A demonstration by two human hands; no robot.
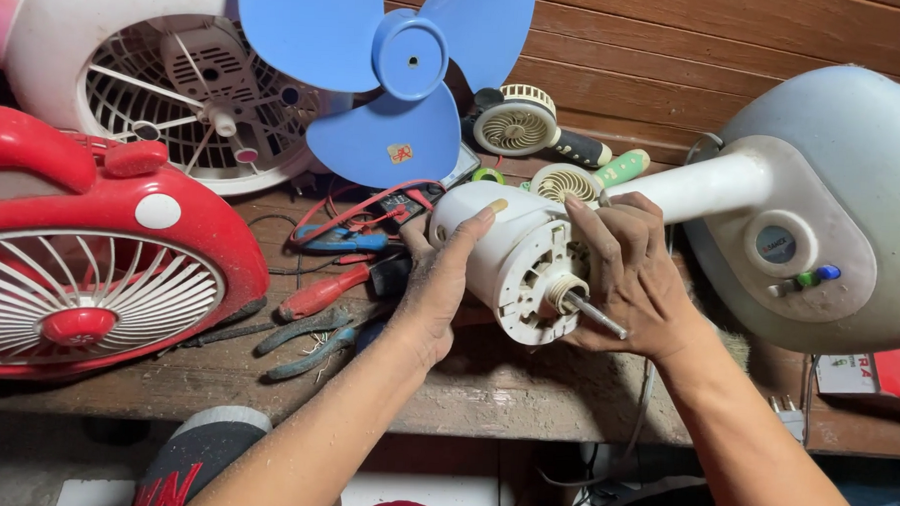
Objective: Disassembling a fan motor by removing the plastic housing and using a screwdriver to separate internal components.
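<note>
While both hands (439, 283) grip motor housing (515, 255), tools (318, 328) crowding left

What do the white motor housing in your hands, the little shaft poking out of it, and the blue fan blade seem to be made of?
The motor housing, held between the left hand and right hand, looks like moulded white plastic, matt and grimy, with thin ribs on its face. The shaft looks like bare metal: grey with a bright glint. The fan blade seems to be smooth blue plastic, evenly coloured with a soft sheen.
</note>
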